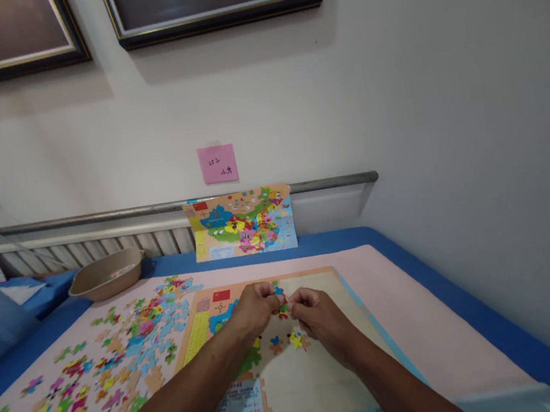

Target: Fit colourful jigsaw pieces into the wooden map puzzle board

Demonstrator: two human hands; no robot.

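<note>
My left hand (256, 310) and my right hand (316, 309) meet over the upper middle of a puzzle board (336, 379). Small colourful jigsaw pieces (283, 312) show between my fingertips, blue, red and green. Both hands are closed in a pinch on them; my fingers partly cover the pieces. Below my hands, a yellow piece cluster (296, 340) and a blue-and-tan piece (275, 345) lie loose on the bare board. The board's left side carries an assembled part with a red flag (221, 295) and a yellow strip (197, 336). My left forearm hides some of it.
Many loose jigsaw pieces (144, 329) spread over the pink sheet left of the board. A beige basin (108, 274) stands at the back left. A map picture (244, 223) leans below the metal rail (332, 183). The wall closes off the back and right.
</note>
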